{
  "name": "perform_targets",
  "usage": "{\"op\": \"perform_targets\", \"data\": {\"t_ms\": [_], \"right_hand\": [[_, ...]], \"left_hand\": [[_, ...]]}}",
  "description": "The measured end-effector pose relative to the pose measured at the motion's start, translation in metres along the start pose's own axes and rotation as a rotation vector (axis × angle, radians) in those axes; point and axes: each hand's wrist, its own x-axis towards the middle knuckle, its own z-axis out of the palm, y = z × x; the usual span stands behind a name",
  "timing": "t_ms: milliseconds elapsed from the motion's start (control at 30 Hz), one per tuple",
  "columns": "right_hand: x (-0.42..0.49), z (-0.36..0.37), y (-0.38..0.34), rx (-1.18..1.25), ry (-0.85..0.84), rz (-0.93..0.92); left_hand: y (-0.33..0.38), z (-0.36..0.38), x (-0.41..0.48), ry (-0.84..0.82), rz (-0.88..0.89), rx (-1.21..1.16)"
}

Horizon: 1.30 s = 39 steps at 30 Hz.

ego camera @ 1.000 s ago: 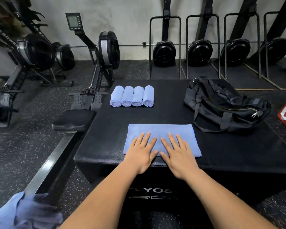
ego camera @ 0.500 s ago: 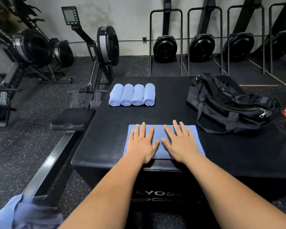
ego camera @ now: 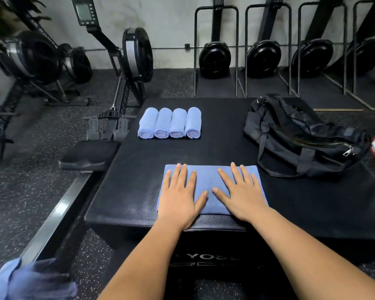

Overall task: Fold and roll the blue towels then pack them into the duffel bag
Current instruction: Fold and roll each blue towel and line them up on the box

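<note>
One flat blue towel lies on the black worktop, in the middle of the near edge. It is a neat folded shape with straight sides.

Two hands press down on it. The left hand lies on the left half and the right hand on the right half. All the fingers are straight and spread. The two thumbs point at each other and do not touch. Each grip is released and holds nothing; the palms just lie flat on the towel.

Four rolled blue towels sit in one row near the far left corner of the worktop. They touch side by side, and their round ends face the person.

One black duffel bag lies on the right side of the worktop, toward the far right corner. It is near the flat towel but does not touch it.

A heap of blue cloth lies low at the left, off the worktop. It is too blurry to count.

One rowing machine stands just beside the left edge. Four black machines stand up in racks by the back wall.
</note>
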Motion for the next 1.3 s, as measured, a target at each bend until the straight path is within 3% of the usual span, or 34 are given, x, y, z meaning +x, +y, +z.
{"op": "perform_targets", "data": {"t_ms": [200,267,400,467,567,733,800,900,1033,1100,1200,1300], "right_hand": [[0.005,-0.004,-0.012,-0.022,-0.004,-0.31],[0.007,0.002,-0.014,0.012,0.004,-0.238],[0.014,0.003,-0.033,0.088,0.075,0.215],[0.016,-0.001,-0.051,0.205,0.022,0.346],[0.019,-0.009,-0.059,0.208,-0.015,0.268],[0.022,-0.009,-0.005,-0.014,0.017,-0.212],[0.019,-0.003,-0.003,-0.007,0.035,-0.171],[0.016,0.007,-0.036,0.013,0.107,0.08],[0.025,0.005,-0.081,0.228,0.058,0.3],[0.028,0.001,-0.084,0.271,0.044,0.269],[0.018,0.004,-0.061,0.033,0.122,0.126],[0.005,0.009,-0.041,-0.031,0.07,0.114]], "left_hand": [[-0.002,0.006,-0.005,0.248,0.08,-0.005],[-0.003,0.007,-0.007,0.267,0.084,-0.023],[-0.004,0.007,-0.004,0.223,0.072,-0.066],[-0.005,0.007,-0.002,0.185,0.057,-0.08],[-0.006,0.009,0.002,0.13,0.034,-0.114],[-0.006,0.011,0.002,0.078,0.002,-0.15],[-0.007,0.01,0.003,0.072,0.003,-0.17],[-0.008,0.01,0.004,0.069,0.006,-0.22],[-0.013,0.011,0.004,0.074,0.046,-0.308],[-0.015,0.012,0.004,0.068,0.081,-0.332],[-0.017,0.012,0.004,0.028,0.129,-0.278],[-0.015,0.012,0.005,-0.053,0.158,-0.172]]}}
